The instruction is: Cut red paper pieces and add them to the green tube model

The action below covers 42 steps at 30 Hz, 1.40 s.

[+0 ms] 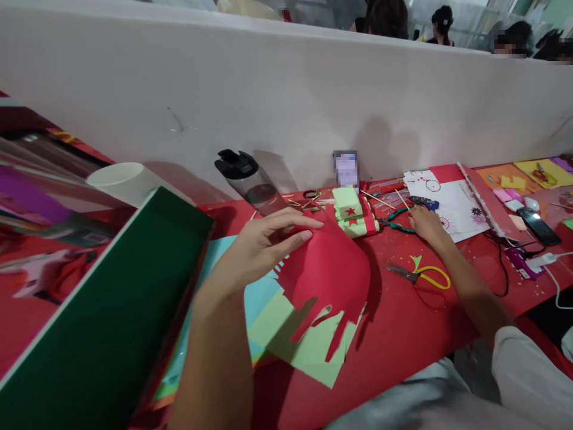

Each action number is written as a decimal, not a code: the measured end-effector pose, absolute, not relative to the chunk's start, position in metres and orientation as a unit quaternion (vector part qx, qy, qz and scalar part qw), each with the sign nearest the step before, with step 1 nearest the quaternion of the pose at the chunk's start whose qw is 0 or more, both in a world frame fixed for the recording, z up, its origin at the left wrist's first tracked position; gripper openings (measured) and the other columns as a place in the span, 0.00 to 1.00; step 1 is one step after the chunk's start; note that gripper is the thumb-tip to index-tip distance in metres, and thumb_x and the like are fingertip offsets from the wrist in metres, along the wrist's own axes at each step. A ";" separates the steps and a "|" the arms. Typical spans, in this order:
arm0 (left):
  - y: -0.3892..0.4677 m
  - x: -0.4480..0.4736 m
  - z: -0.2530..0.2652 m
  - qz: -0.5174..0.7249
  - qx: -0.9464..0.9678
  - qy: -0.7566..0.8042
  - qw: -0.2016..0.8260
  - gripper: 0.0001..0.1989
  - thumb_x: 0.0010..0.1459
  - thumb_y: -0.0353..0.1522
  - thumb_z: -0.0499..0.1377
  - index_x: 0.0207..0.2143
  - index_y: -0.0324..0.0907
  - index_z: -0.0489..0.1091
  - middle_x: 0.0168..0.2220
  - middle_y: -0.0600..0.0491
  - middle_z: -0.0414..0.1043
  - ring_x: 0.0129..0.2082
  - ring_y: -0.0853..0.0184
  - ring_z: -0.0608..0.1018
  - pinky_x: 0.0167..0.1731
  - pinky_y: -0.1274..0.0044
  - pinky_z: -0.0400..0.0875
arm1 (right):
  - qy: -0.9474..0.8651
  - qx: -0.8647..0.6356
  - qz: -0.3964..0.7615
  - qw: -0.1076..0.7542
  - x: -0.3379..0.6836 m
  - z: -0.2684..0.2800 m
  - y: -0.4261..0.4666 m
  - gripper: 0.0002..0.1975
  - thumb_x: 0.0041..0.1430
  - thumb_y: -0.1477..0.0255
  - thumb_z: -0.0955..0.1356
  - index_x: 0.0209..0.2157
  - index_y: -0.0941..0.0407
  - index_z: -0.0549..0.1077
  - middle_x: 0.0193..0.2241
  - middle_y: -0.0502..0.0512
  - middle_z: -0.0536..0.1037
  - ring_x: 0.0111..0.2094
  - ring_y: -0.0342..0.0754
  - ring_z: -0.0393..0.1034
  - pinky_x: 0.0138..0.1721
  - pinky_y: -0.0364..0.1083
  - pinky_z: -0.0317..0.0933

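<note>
My left hand (271, 242) pinches the top edge of a red sheet of paper (333, 263) between thumb and fingers. The sheet curves, and its lower edge is cut into ragged strips and holes. Pale green paper (295, 340) and light blue paper (259, 298) lie beneath it. My right hand (425, 224) is at the back of the table, beside pliers with teal handles (400, 228) and a dark blue tool (425, 203). Its fingers are curled close together; whatever they hold is hidden. Yellow-handled scissors (432, 278) lie nearer me, by a green paper scrap (416, 261).
A dark green box (111, 298) stands at the left. Behind are a tilted bottle (259, 185), a phone (347, 170) and a pale green block with a red star (347, 204). Patterned white paper (447, 209), cables and a purple power strip (523, 263) lie right. A white partition (268, 95) rises behind.
</note>
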<state>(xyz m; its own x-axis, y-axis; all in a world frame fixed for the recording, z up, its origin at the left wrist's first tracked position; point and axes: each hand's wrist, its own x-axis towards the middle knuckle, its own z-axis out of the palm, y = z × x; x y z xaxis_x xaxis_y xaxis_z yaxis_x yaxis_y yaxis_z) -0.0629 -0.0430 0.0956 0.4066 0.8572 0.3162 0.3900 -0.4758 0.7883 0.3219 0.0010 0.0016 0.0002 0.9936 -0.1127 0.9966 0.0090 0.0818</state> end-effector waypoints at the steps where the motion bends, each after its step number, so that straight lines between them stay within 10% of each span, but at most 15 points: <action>1: -0.043 -0.063 0.096 0.369 0.776 0.401 0.318 0.15 0.63 0.47 0.65 0.41 0.50 0.84 0.35 0.50 0.78 0.25 0.69 0.71 0.21 0.78 0.65 | 0.707 0.703 -0.013 0.073 0.322 0.001 0.001 0.18 0.75 0.73 0.59 0.55 0.58 0.77 0.54 0.69 0.81 0.54 0.60 0.77 0.51 0.51 0.66; 15: -0.045 -0.065 0.097 0.328 0.800 0.370 0.341 0.14 0.66 0.46 0.63 0.42 0.48 0.84 0.38 0.48 0.81 0.30 0.66 0.76 0.26 0.78 0.70 | 0.731 0.682 0.003 0.026 0.291 0.005 0.050 0.22 0.76 0.75 0.57 0.67 0.62 0.63 0.55 0.72 0.80 0.55 0.59 0.76 0.54 0.50 0.63; 42: -0.064 -0.048 0.112 0.133 0.888 0.194 0.396 0.14 0.73 0.28 0.54 0.49 0.45 0.80 0.42 0.49 0.79 0.39 0.67 0.76 0.38 0.78 0.68 | 0.805 0.592 0.044 -0.015 0.242 0.082 0.053 0.13 0.69 0.77 0.65 0.43 0.57 0.83 0.40 0.67 0.85 0.43 0.59 0.80 0.43 0.50 0.65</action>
<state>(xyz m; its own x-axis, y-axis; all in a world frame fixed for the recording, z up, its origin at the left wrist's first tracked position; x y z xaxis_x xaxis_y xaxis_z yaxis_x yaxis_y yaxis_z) -0.0479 -0.0641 0.1117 0.8889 0.4505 0.0828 0.2396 -0.6114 0.7541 0.2417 0.0530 0.0817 -0.2985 0.9513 0.0764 0.9540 0.2950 0.0541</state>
